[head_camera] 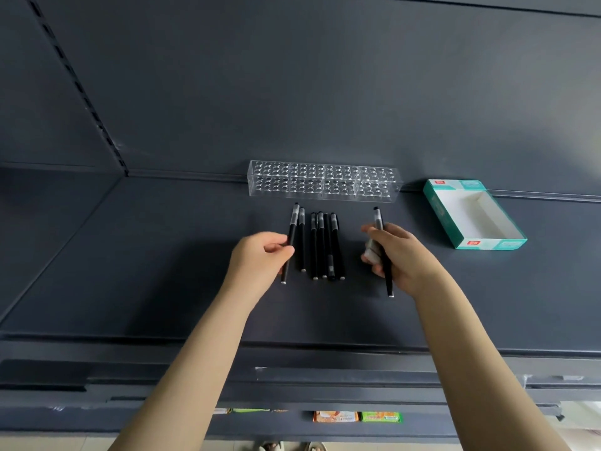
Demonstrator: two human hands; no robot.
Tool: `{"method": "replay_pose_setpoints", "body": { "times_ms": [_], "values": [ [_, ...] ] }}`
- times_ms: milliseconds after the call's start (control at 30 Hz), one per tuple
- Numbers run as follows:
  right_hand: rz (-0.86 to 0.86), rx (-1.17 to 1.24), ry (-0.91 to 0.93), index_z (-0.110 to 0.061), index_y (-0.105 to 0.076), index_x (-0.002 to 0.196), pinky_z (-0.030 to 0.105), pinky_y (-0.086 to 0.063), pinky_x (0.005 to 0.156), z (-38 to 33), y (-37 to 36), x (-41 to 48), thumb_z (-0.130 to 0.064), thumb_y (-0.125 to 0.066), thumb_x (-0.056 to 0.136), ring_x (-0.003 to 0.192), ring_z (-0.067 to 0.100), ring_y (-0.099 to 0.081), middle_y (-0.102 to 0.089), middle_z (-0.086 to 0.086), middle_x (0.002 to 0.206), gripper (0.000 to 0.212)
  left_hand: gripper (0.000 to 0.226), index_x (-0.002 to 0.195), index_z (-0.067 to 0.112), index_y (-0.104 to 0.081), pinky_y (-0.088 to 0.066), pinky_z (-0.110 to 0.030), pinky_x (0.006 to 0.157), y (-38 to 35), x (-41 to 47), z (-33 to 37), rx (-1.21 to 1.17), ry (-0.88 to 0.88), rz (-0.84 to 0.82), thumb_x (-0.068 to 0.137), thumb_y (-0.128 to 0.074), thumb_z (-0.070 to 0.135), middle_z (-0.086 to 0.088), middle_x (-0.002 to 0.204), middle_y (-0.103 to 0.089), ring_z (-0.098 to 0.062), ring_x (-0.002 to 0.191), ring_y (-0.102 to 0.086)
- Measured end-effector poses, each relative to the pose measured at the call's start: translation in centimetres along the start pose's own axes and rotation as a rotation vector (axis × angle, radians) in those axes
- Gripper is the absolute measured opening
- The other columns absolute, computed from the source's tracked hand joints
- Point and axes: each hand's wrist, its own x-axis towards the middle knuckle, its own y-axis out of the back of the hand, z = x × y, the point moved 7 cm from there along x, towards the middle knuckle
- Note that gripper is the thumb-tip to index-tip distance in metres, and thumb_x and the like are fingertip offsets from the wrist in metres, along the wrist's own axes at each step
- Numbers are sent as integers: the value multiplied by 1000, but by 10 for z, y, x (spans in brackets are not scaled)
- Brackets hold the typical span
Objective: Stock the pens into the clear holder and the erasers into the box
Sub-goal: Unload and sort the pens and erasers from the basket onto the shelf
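In the head view, the left hand (260, 255) is pinching the outermost pen (291, 237) between thumb and fingertips. This pen is at the left end of a row of black pens (322, 245) lying side by side on the shelf (162, 255). The right hand (401, 255) is gripping a second pen (379, 219) to the right of the row, with something small and white (371, 252) tucked under its fingers.

Bare shelf is lying open between both hands and the clear holder (323, 183), which is standing against the back panel (292, 76). The teal box (473, 213) is sitting open to the holder's right, apart from it. Red logo patches are showing on the box, but its writing is too small to read.

Shelf and panel are showing dark grey. An orange packet (336, 416) and a green packet (380, 417) are lying on a lower shelf.
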Motion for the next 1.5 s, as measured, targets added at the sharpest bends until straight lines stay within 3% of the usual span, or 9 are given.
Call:
{"method": "replay_pose_setpoints", "body": {
  "times_ms": [167,267,400,600,733,933,1133,1367,1500],
  "values": [
    [-21,28,-77,-6,-58,106,27,-45,47,-4,-7,8,-9,-47,100,59,20,-51,-43,7,67,13,16,102,16,-73,-56,-19,56,0,20,3,84,2,66,87,-66,13,10,86,-69,-6,71,-64],
    [-6,38,-83,-8,-63,101,34,-59,58,-2,-8,11,-7,-47,100,70,21,-51,-42,10,83,16,16,102,12,-71,-57,-24,57,-4,24,6,148,-35,85,86,-69,14,7,86,-69,-5,68,-63],
    [56,-50,-60,-6,-63,104,37,-61,56,-1,-6,11,-16,-60,97,69,20,-53,-43,8,86,12,15,102,12,-70,-47,-12,43,-12,25,5,188,-73,76,88,-70,14,8,81,-64,-4,59,-60],
    [251,-740,119,-14,-57,74,28,-48,46,-19,-2,14,-41,-46,98,54,25,-55,-56,5,66,38,23,111,14,-67,-58,-32,66,-22,24,8,260,-131,46,89,-69,20,1,96,-68,-15,65,-65],
    [310,-1078,140,-16,-57,83,30,-40,65,-20,-7,18,-46,-48,97,76,32,-58,-61,7,81,34,30,119,17,-65,-49,-10,63,-22,17,11,273,-227,0,90,-68,24,1,108,-64,-4,77,-60],
    [371,-1203,126,-16,-58,90,30,-38,65,-19,-15,16,-44,-55,95,77,31,-51,-52,4,83,29,76,141,25,-47,-26,-23,108,-33,-6,4,419,-414,-238,76,-74,53,9,142,-39,-13,131,-30],
    [402,-1309,125,-14,-63,100,30,-38,65,-18,-23,18,-45,-48,97,78,31,-50,-61,9,101,35,73,142,24,-46,-25,-27,111,-36,-6,5,491,-461,-249,79,-74,48,9,144,-35,-15,134,-26],
    [344,-1121,73,-13,-57,74,26,-37,55,-14,-15,20,-48,-56,90,74,30,-57,-58,2,75,39,59,133,20,-55,-23,-14,99,-34,1,6,450,-487,-214,82,-73,43,11,133,-43,-13,126,-33],
    [328,-997,100,-8,-59,76,30,-43,59,-13,-13,18,-43,-61,87,74,31,-60,-58,4,67,37,57,132,20,-56,-23,-14,97,-35,1,6,456,-508,-198,82,-73,43,10,131,-45,-14,124,-35]
  ]
}}
